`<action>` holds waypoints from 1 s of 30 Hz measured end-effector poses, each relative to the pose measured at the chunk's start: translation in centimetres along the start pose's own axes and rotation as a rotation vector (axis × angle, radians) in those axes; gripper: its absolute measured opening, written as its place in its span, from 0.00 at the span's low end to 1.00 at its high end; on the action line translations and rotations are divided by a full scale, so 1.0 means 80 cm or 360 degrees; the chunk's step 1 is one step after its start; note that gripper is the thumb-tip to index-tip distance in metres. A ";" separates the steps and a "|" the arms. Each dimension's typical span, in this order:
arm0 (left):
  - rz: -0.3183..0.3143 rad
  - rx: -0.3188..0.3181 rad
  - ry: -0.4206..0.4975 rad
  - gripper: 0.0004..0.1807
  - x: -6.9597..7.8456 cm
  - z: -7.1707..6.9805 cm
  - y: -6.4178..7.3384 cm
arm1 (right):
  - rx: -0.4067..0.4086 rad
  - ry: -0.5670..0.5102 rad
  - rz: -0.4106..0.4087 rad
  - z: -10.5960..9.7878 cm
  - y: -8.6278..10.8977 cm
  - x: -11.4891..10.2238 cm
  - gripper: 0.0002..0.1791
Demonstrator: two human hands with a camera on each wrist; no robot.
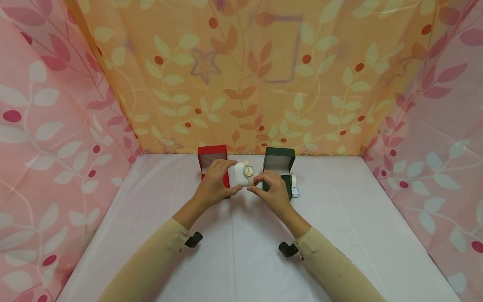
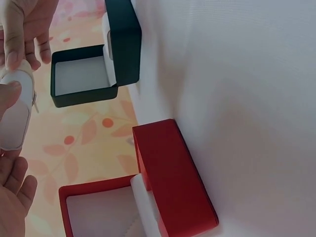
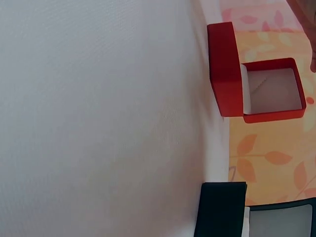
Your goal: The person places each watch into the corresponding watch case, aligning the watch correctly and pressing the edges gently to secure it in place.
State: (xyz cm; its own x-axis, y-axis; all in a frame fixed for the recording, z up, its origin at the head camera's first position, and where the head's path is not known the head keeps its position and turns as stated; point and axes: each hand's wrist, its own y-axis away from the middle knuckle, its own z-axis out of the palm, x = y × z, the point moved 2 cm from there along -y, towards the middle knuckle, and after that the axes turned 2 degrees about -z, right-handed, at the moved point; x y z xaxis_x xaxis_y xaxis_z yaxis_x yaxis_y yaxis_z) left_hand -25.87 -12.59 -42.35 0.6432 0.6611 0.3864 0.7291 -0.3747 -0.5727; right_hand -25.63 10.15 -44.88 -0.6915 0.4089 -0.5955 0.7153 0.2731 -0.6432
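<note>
My left hand point(image 1: 213, 186) grips a white watch cushion point(image 1: 238, 175) between its thumb and fingers, above the table. Around the cushion sits a wristwatch point(image 1: 248, 170) with a pale round dial and a beige strap. With thumb and fingertips, my right hand point(image 1: 275, 188) pinches the strap at the cushion's right end. In the left wrist view the cushion point(image 2: 15, 118) shows from its underside, between both hands. Behind my left hand stands an open red watch box point(image 1: 212, 151); an open dark green watch box point(image 1: 280, 154) is behind my right.
A second watch with a white strap point(image 1: 295, 191) lies just right of the green box. The white-covered table point(image 1: 234, 251) meets an orange leaf-patterned curtain point(image 1: 241, 105) at the back. Pink patterned curtains point(image 1: 56, 126) flank both sides. Black wrist devices point(image 1: 194, 240) protrude from both sleeves.
</note>
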 end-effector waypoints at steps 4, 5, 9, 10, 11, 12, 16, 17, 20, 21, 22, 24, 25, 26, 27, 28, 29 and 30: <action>-0.0012 -0.0025 0.0049 0.42 -0.002 0.002 0.002 | -0.0069 -0.0035 -0.0068 -0.004 0.001 0.001 0.13; -0.0015 -0.0032 0.0063 0.43 -0.003 0.002 0.002 | -0.0101 -0.0044 -0.0079 -0.005 0.000 0.002 0.13; -0.0037 -0.0069 0.0108 0.43 -0.003 0.003 0.005 | -0.0234 -0.0099 -0.0152 -0.012 -0.001 0.008 0.15; -0.0038 -0.0075 0.0115 0.43 -0.003 0.003 0.006 | -0.0259 -0.0105 -0.0179 -0.013 -0.002 0.009 0.16; -0.0039 -0.0081 0.0121 0.43 -0.003 0.003 0.006 | -0.0276 -0.0100 -0.0210 -0.015 -0.003 0.010 0.16; -0.0038 -0.0087 0.0125 0.43 -0.004 0.003 0.007 | -0.0287 -0.0099 -0.0240 -0.017 -0.004 0.011 0.17; -0.0010 -0.0094 0.0140 0.44 -0.003 0.003 0.007 | -0.0304 -0.0057 -0.0284 -0.025 -0.008 0.012 0.21; -0.0004 -0.0096 0.0142 0.44 -0.003 0.003 0.008 | -0.0311 -0.0048 -0.0268 -0.026 -0.008 0.012 0.22; 0.0001 -0.0110 0.0147 0.44 -0.002 0.003 0.008 | -0.0348 -0.0043 -0.0196 -0.031 -0.010 0.013 0.28; -0.0001 -0.0118 0.0146 0.44 -0.002 0.003 0.009 | -0.0366 -0.0044 -0.0170 -0.032 -0.011 0.013 0.31; -0.0003 -0.0126 0.0148 0.44 -0.002 0.003 0.009 | -0.0386 -0.0051 -0.0144 -0.033 -0.011 0.014 0.33; -0.0004 -0.0144 0.0154 0.44 -0.001 0.004 0.009 | -0.0428 -0.0061 -0.0105 -0.034 -0.012 0.016 0.38; -0.0003 -0.0152 0.0157 0.44 -0.001 0.004 0.009 | -0.0449 -0.0068 -0.0092 -0.035 -0.013 0.016 0.40; -0.0001 -0.0158 0.0158 0.44 0.000 0.004 0.009 | -0.0468 -0.0071 -0.0080 -0.035 -0.013 0.017 0.41; -0.0001 -0.0165 0.0160 0.44 0.000 0.004 0.009 | -0.0484 -0.0072 -0.0067 -0.036 -0.014 0.018 0.42; 0.0000 -0.0169 0.0164 0.44 0.000 0.004 0.009 | -0.0497 -0.0071 -0.0063 -0.036 -0.014 0.019 0.43; -0.0001 -0.0174 0.0166 0.44 0.000 0.004 0.009 | -0.0508 -0.0068 -0.0061 -0.036 -0.014 0.019 0.44; -0.0003 -0.0178 0.0168 0.44 0.001 0.004 0.009 | -0.0515 -0.0066 -0.0063 -0.036 -0.015 0.020 0.45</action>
State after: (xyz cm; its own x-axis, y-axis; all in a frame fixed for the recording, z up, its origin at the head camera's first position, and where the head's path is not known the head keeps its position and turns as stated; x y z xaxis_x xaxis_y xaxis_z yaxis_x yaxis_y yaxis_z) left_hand -25.39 -12.61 -42.97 0.6587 0.5920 0.4644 0.7479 -0.4475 -0.4903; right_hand -27.28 12.96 -43.68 -0.7181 0.3582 -0.5966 0.6780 0.5535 -0.4837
